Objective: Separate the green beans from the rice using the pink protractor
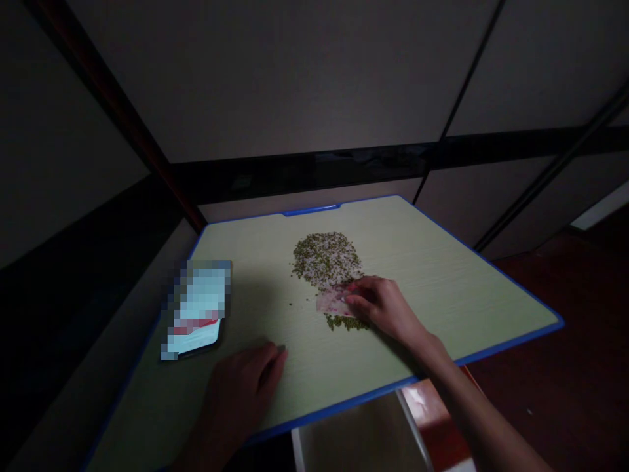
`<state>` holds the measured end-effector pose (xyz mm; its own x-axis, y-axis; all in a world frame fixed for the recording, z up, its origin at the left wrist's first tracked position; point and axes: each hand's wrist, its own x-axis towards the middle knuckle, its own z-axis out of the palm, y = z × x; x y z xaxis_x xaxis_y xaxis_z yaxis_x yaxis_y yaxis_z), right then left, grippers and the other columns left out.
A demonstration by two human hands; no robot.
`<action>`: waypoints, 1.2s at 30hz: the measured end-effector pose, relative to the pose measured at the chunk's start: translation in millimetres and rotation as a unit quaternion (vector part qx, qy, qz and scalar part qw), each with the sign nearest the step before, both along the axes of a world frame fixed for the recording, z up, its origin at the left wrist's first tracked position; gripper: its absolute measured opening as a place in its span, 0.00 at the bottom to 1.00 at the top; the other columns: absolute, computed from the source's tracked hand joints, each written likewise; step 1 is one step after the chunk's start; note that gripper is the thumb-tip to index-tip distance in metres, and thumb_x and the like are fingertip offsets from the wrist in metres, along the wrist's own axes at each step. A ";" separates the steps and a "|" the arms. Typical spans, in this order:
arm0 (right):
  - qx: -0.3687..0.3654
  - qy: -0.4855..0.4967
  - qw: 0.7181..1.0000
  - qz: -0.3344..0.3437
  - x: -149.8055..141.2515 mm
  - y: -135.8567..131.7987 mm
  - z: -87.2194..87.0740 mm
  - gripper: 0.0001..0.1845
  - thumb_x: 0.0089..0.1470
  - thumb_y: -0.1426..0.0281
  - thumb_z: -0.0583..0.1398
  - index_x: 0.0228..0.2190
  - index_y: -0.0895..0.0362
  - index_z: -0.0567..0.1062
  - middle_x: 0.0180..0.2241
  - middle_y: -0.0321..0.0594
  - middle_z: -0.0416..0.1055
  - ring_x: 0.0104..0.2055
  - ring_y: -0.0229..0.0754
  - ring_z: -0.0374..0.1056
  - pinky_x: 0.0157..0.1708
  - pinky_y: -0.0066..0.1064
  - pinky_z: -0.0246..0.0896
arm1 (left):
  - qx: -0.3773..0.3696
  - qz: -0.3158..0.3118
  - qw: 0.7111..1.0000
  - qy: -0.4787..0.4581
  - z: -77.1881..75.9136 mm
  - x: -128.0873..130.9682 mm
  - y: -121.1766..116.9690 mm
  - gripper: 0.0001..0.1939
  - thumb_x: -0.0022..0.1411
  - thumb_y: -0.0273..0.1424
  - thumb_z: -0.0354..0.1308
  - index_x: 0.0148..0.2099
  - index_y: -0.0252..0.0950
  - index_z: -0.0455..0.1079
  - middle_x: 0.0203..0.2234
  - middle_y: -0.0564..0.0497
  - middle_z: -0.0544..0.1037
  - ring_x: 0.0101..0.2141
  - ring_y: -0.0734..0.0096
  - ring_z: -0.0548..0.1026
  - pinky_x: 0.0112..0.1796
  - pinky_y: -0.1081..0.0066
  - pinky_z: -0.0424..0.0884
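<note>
My right hand pinches a thin, pinkish, translucent plastic piece that lies low over the tabletop. Just beyond it spreads a flat, roundish heap of small green beans mixed with white grains. On the near side of the plastic is a smaller patch of green beans, partly covered by my right hand. My left hand rests near the front left of the table with its fingers curled in, and nothing shows in it. A few stray beans lie left of the plastic piece.
A lit phone or tablet, its picture blurred, stands at the left side of the pale, blue-edged table. Cabinet panels rise behind the table. Below its front edge is a whitish open drawer or box. Reddish floor shows at right.
</note>
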<state>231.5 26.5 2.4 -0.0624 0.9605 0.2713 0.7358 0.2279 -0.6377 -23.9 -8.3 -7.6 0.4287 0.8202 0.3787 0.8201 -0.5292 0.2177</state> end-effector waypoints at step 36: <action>-0.053 -0.034 0.933 0.355 -8.6 2.0 19.4 0.06 0.53 0.66 0.60 0.28 0.54 0.77 0.28 0.34 0.74 0.36 0.41 0.64 0.42 0.33 0.49 | -0.066 0.020 0.998 0.005 0.6 1.1 -0.7 0.19 0.61 0.38 0.42 0.21 0.38 0.60 0.15 0.57 0.67 0.17 0.77 0.65 0.22 0.73 0.54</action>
<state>222.8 28.5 21.8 -0.7066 0.6915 0.1505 0.4621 0.6119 -0.6419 -22.8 -9.0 -7.0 0.3978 0.8793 0.2619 0.8424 -0.4632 0.2754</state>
